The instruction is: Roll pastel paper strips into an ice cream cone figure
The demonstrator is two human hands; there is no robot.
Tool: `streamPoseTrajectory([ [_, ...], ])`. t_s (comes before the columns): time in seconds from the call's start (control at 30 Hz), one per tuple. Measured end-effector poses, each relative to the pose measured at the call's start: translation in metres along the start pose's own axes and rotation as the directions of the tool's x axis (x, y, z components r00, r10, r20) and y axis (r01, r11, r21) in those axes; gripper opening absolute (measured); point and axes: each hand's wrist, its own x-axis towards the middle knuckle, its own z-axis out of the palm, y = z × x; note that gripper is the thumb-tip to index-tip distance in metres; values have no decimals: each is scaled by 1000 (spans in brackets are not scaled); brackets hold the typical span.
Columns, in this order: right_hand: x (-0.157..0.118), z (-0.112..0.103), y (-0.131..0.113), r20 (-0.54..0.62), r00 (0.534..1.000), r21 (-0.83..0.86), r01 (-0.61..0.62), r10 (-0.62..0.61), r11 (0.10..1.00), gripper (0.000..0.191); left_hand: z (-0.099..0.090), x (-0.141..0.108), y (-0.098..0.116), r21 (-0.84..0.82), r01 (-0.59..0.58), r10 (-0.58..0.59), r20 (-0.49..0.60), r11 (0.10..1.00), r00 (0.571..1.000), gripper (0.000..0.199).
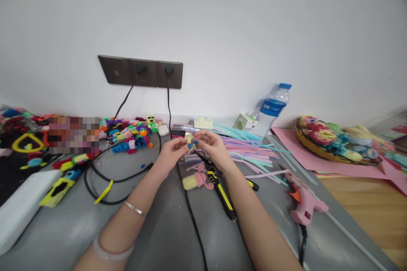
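My left hand (pixel 173 152) and my right hand (pixel 213 149) meet over the middle of the grey table, fingertips almost touching. Both are closed in a pinch around a small pale-yellow piece (pixel 189 139), partly hidden by the fingers; its kind is unclear. Just below them lies a pink and yellow fuzzy pipe-cleaner figure (pixel 194 180). Pliers with black and yellow handles (pixel 222 194) rest under my right wrist. Behind and to the right of my hands spread many pastel pipe cleaners (pixel 244 148) in pink, purple and turquoise.
A pink glue gun (pixel 305 205) lies at the right, near a basket of fabric-like flowers (pixel 330 144) on pink paper. A water bottle (pixel 270 108) leans on the wall. Black cables (pixel 190 211) cross the table. Colourful fuzzy crafts (pixel 130 137) and a white box (pixel 25 203) sit left.
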Motion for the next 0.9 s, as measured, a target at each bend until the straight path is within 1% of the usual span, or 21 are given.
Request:
streamPoseTrajectory([
  [0.17, -2, 1, -3, 48, 999, -21, -21, 22, 1000, 26, 0, 1, 0, -102, 54, -61, -64, 993, 996, 35],
  [0.23, -3, 1, -5, 60, 998, -47, -25, 28, 999, 27, -1, 1, 2, -182, 76, -92, -80, 980, 993, 34],
  [0.33, -4, 2, -8, 80, 996, -73, -28, 34, 997, 29, -1, 0, 5, -323, 110, -141, -73, 940, 987, 35],
  [0.43, -5, 2, -10, 95, 995, -80, -22, 29, 997, 30, -1, 0, 7, -402, 137, -172, -51, 905, 984, 35],
  [0.57, -5, 3, -12, 104, 994, -79, -16, 25, 997, 30, -1, 1, 7, -433, 122, -163, -58, 893, 985, 36],
  [0.9, -4, 1, -9, 81, 997, -79, -6, 12, 997, 30, -1, 1, 6, -390, 75, -107, -63, 918, 992, 36],
])
